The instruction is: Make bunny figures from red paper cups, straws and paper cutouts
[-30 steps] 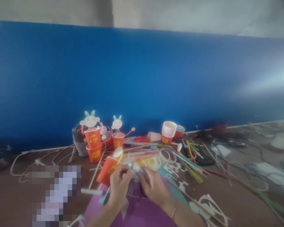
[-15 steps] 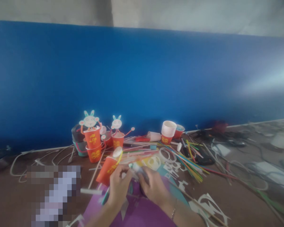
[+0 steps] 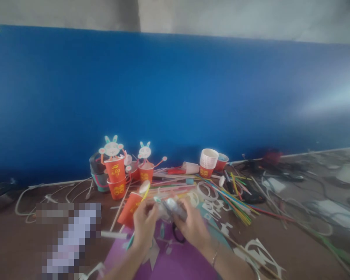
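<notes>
My left hand [image 3: 144, 223] is closed in a pinch on a small white-and-teal paper piece [image 3: 157, 199]. Beside it, my right hand [image 3: 191, 225] is wrapped round a pair of scissors; a black handle loop [image 3: 178, 234] hangs below the fingers, and the blades point towards the left hand. A whitish object [image 3: 173, 204] also shows at the right fingertips, too blurred to name. Below both hands lies a purple sheet [image 3: 181, 260] bearing a pale star-shaped piece [image 3: 152, 254] and small scraps. A tilted orange paper cup [image 3: 130, 210] lies just behind the left hand.
Orange cups with paper rabbits [image 3: 112, 149] stand at the back left. A stack of paper cups [image 3: 208, 161] stands further right. Colourful sticks [image 3: 236, 204], cables [image 3: 303, 229] and paper offcuts [image 3: 259, 256] spread to the right. A blurred-out patch [image 3: 72, 241] covers something on the left.
Both hands have shifted slightly, and the right hand has turned a little so the scissors' handle loop shows more clearly. The paper piece is still in the left fingers.
</notes>
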### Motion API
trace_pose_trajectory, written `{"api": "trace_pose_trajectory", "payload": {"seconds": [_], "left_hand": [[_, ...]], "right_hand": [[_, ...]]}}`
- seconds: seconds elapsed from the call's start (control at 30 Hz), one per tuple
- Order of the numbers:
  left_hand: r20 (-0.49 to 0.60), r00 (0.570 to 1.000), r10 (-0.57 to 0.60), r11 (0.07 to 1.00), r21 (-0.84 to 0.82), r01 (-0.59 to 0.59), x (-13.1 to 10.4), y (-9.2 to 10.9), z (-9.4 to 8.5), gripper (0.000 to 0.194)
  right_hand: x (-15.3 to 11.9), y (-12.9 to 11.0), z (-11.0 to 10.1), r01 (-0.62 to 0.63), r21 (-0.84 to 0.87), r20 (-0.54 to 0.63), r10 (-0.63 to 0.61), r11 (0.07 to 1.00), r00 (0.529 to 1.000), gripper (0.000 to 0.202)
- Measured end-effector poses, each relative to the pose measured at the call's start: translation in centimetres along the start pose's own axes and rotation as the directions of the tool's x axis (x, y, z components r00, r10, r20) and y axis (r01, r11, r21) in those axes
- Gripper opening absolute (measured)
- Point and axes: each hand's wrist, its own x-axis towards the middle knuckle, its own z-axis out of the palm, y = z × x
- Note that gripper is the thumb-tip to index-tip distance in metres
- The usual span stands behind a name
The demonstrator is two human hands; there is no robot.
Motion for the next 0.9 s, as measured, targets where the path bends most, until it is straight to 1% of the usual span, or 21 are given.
{"api": "trace_pose_trajectory", "payload": {"seconds": [0.07,0.13,0.23,0.33,0.4,0.57,0.73,0.9], "left_hand": [[0.009,1.000,-0.006,1.000,0.001,0.006,-0.15,-0.19,0.09,0.013],[0.016,1.000,-0.010,1.000,0.002,0.009,-0.37,-0.25,0.24,0.013],[0.030,0.999,-0.015,1.000,-0.002,0.016,-0.62,-0.06,0.46,0.014],[0.035,0.999,-0.029,1.000,-0.009,0.029,-0.70,0.16,0.59,0.014],[0.036,0.999,-0.040,0.999,-0.014,0.040,-0.68,0.14,0.60,0.013],[0.060,0.996,-0.062,0.998,-0.025,0.064,-0.67,-0.29,0.42,0.014],[0.087,0.993,-0.077,0.996,-0.033,0.080,-0.74,-0.48,0.29,0.015],[0.088,0.993,-0.081,0.996,-0.032,0.084,-0.66,-0.35,0.34,0.016]], "right_hand": [[-0.03,0.02,0.05,0.013,-0.019,0.007,-0.013,1.000,1.000,0.022],[-0.02,0.00,0.06,0.055,-0.049,-0.004,-0.055,0.997,0.998,0.025],[-0.02,-0.07,0.06,0.131,-0.071,0.005,-0.131,0.989,0.991,0.026],[-0.06,-0.02,0.15,0.169,-0.076,0.012,-0.169,0.983,0.986,0.026],[-0.07,0.09,0.28,0.192,-0.077,-0.006,-0.193,0.978,0.981,0.027],[-0.03,0.17,0.58,0.222,-0.108,-0.015,-0.225,0.969,0.974,0.029],[-0.15,0.24,0.51,0.263,-0.199,0.004,-0.268,0.944,0.963,0.034],[-0.38,0.55,0.60,0.288,-0.276,0.018,-0.295,0.917,0.955,0.040]]}}
